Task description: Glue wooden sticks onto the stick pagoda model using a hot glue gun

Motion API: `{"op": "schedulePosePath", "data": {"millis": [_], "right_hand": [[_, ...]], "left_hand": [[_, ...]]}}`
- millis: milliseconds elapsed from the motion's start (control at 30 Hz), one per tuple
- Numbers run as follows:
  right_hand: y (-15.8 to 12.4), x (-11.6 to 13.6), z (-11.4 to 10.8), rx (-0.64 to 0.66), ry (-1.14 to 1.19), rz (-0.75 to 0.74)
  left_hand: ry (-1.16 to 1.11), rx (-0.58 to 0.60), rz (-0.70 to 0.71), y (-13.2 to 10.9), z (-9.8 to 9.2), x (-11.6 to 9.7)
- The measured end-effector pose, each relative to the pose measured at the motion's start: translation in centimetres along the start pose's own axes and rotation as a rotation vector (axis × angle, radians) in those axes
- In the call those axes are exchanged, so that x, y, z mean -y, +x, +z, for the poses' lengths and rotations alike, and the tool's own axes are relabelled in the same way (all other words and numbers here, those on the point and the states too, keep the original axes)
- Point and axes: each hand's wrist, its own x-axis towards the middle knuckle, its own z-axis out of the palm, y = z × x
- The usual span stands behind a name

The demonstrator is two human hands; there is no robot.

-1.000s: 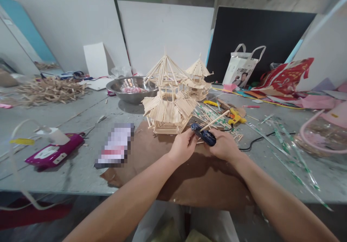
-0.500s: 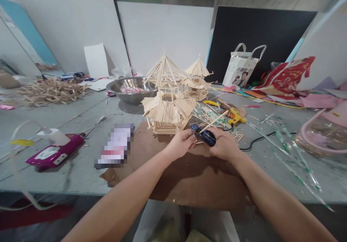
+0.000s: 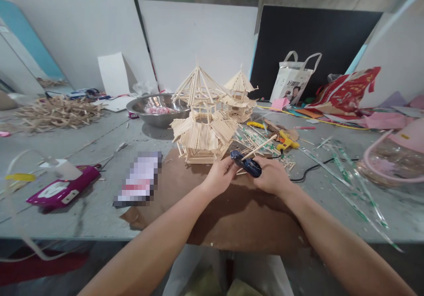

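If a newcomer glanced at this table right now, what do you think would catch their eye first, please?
Probably the pale, two-tiered stick pavilion near the centre of the view, with a second pavilion behind it to the right. Just in front, the right hand grips a dark blue hand tool, the left hand close beside it. The magenta power strip stands out at the left.

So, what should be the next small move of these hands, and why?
Perhaps squeeze the dark blue handheld tool: the right hand grips it, a thin pale wooden stick seems to lie across it, with the left hand close by.
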Motion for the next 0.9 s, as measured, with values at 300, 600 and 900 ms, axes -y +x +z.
{"op": "schedulePosePath", "data": {"millis": [300,600,900], "right_hand": [[0.14,-0.22,0.23,-0.030,0.052,-0.048],[0.09,-0.41,0.02,-0.010,0.070,-0.071],[0.00,-0.47,0.20,0.006,0.031,-0.053]], "left_hand": [[0.198,-0.076,0.074,-0.24,0.08,0.16],[-0.379,0.184,-0.140,0.08,-0.16,0.43],[-0.335,0.207,-0.129,0.09,-0.38,0.40]]}}
